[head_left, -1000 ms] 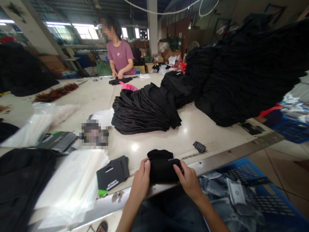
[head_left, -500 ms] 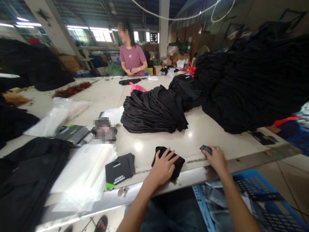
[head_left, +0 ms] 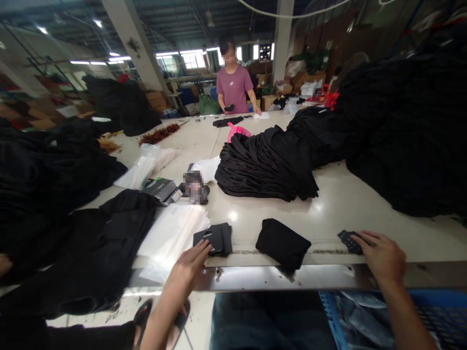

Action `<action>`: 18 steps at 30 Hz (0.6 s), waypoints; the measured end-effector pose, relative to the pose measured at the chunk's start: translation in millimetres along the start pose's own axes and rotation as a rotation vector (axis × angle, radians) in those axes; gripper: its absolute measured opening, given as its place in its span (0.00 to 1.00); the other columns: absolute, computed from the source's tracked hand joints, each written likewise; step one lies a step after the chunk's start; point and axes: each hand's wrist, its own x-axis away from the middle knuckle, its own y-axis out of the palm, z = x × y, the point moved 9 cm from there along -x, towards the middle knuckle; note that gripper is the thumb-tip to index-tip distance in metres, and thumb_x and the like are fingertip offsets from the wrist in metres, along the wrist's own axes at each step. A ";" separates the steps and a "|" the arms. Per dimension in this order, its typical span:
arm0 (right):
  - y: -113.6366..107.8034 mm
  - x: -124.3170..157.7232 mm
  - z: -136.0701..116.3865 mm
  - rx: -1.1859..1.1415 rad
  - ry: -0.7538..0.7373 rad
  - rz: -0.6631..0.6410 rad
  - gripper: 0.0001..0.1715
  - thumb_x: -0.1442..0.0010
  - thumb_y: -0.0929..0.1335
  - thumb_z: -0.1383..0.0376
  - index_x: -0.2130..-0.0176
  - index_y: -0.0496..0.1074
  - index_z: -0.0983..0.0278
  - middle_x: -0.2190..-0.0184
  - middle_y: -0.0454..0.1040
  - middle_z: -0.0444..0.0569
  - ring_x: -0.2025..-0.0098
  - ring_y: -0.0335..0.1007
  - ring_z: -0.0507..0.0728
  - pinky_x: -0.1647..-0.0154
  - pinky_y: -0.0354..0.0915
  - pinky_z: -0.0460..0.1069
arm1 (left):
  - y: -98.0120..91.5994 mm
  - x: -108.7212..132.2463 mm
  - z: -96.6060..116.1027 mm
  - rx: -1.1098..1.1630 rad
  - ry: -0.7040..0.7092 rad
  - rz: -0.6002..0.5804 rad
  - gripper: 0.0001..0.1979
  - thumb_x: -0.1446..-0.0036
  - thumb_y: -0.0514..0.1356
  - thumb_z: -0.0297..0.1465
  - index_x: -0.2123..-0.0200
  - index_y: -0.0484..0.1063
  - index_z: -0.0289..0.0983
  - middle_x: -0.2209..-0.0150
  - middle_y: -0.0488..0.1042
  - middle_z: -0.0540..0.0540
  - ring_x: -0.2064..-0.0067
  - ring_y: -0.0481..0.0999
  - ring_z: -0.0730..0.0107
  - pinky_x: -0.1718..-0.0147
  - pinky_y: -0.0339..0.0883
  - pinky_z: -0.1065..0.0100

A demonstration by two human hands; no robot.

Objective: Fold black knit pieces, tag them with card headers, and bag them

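Note:
My left hand (head_left: 188, 266) rests its outstretched fingers on a small stack of black cardboard cards (head_left: 224, 238) near the table's front edge. Over to the right, my right hand (head_left: 385, 255) has its thumb and fingers on a small dark piece with pale dots (head_left: 348, 240), whose kind I cannot make out. Between the hands lies a folded black cloth (head_left: 283, 243), touched by neither. Clear plastic bags (head_left: 171, 233) are spread just left of the cards.
A pile of black garments (head_left: 266, 165) lies mid-table, with a larger black heap (head_left: 401, 136) at right. More black cloth (head_left: 109, 233) covers the left. A blue crate (head_left: 330, 316) stands below the front edge. A person in a purple shirt (head_left: 235, 90) stands across the table.
My left hand has left the folded black cloth and moved left onto the cards. My right hand stays with the small dark piece. The view has swung left; the person opposite has turned.

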 end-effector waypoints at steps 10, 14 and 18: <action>-23.1 -5.9 -72.8 -0.381 0.293 -0.108 0.35 0.50 0.72 0.38 0.59 0.80 0.64 0.66 0.81 0.53 0.64 0.75 0.62 0.61 0.66 0.53 | -1.8 -78.7 179.6 0.098 -0.010 0.469 0.22 0.32 0.53 0.22 0.40 0.74 0.43 0.46 0.79 0.41 0.48 0.79 0.58 0.51 0.76 0.56; -17.3 -13.7 -66.1 -0.164 0.183 -0.115 0.32 0.46 0.68 0.38 0.63 0.78 0.61 0.69 0.78 0.52 0.67 0.72 0.61 0.61 0.65 0.55 | 54.0 -110.9 236.9 0.134 -0.019 0.299 0.21 0.33 0.51 0.22 0.42 0.74 0.33 0.47 0.78 0.35 0.50 0.77 0.50 0.57 0.76 0.51; -12.4 -18.3 -41.3 -0.065 0.123 -0.156 0.30 0.51 0.65 0.37 0.75 0.72 0.60 0.72 0.74 0.58 0.63 0.68 0.68 0.53 0.62 0.63 | 68.7 -110.6 237.0 0.174 -0.088 0.279 0.20 0.31 0.53 0.28 0.40 0.72 0.29 0.43 0.76 0.33 0.46 0.75 0.46 0.52 0.74 0.45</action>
